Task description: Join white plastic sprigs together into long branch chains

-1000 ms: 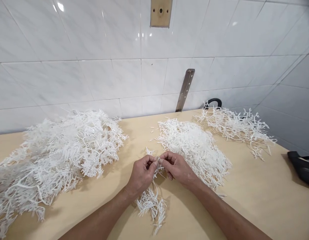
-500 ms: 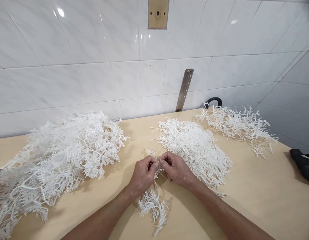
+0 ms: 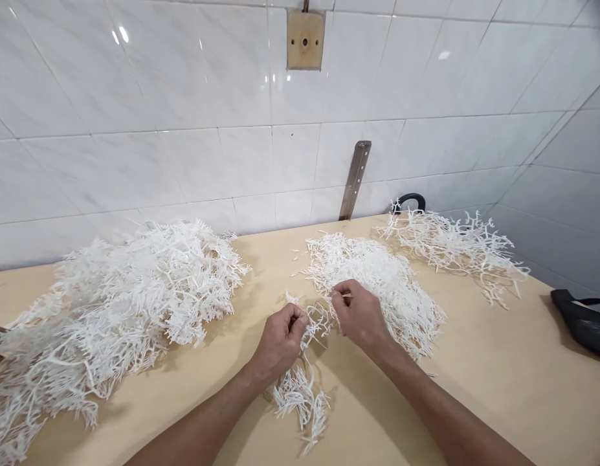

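At lower centre, the left hand (image 3: 281, 340) pinches a white, branching, plastic-looking sprig (image 3: 296, 389); the right hand (image 3: 360, 317), fingertips drawn together, any grip unclear, is beside a heap of thin white pieces (image 3: 401, 298). Picking apart seems underway, calling for a steady left pinch. A pale wood-toned table (image 3: 498, 375) meets white marbled wall tiles (image 3: 183, 162) above.

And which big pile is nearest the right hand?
The middle pile, partly hidden behind the right hand; the left pile and right pile lie farther away.
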`<move>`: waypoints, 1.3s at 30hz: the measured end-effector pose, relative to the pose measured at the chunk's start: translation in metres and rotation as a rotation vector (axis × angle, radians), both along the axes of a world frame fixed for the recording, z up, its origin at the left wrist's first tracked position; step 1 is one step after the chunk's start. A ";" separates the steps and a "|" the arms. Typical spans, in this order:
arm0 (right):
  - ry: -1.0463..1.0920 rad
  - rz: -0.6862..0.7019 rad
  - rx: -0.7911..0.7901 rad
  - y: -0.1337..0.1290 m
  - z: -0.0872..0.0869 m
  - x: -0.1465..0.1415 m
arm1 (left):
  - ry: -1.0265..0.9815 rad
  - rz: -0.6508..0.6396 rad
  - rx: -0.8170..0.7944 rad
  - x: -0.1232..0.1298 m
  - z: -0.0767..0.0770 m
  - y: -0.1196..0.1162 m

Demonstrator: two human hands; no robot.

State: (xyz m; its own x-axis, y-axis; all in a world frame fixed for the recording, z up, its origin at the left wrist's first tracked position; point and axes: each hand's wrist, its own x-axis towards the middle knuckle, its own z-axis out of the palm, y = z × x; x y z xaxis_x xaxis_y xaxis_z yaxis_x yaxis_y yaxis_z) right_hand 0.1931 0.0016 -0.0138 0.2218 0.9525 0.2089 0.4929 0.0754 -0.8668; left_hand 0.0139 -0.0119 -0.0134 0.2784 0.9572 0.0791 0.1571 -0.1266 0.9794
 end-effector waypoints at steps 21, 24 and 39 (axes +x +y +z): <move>-0.178 0.242 0.205 -0.008 0.028 0.016 | -0.138 0.040 -0.032 0.001 -0.001 0.006; -0.202 0.370 0.141 -0.013 0.021 -0.003 | -0.145 0.021 -0.015 0.001 -0.004 0.007; -0.365 0.369 0.224 -0.011 -0.001 -0.005 | -0.094 0.069 0.018 0.007 -0.007 -0.004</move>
